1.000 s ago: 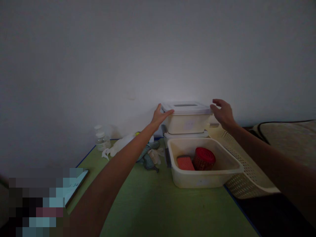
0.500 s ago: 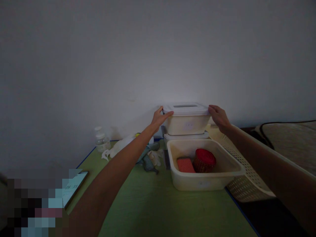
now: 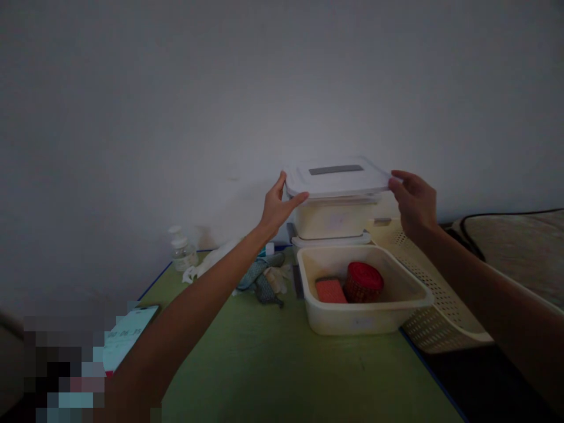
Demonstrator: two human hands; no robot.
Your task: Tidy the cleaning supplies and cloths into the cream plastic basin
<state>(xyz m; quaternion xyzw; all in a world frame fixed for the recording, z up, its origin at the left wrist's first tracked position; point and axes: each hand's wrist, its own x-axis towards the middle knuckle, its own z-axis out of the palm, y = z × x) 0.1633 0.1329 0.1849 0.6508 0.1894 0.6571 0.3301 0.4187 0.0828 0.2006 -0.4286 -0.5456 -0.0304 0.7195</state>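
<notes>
Between my two hands is a white lid (image 3: 335,179) with a grey strip on top, lifted and tilted, its right side higher. My left hand (image 3: 281,202) grips the lid's left edge, thumb on the near side. At the right corner, my right hand (image 3: 414,197) pinches the edge. Just under the lid stands a cream storage box (image 3: 332,220), set on another lidded box (image 3: 330,241). In front is an open cream bin (image 3: 361,322) holding a red round container (image 3: 365,283) and a flat red-orange block (image 3: 330,291).
A perforated cream basket (image 3: 445,326) stands at the table's right edge, near a beige cushion (image 3: 515,241). On the green table (image 3: 264,364) lie a bluish-grey cloth (image 3: 264,288), clear bottles (image 3: 183,252) and a phone-like screen (image 3: 130,338) at left.
The lid has come up off the upper box, its right side raised more. My right hand has moved up and to the right with it; my left hand rose slightly.
</notes>
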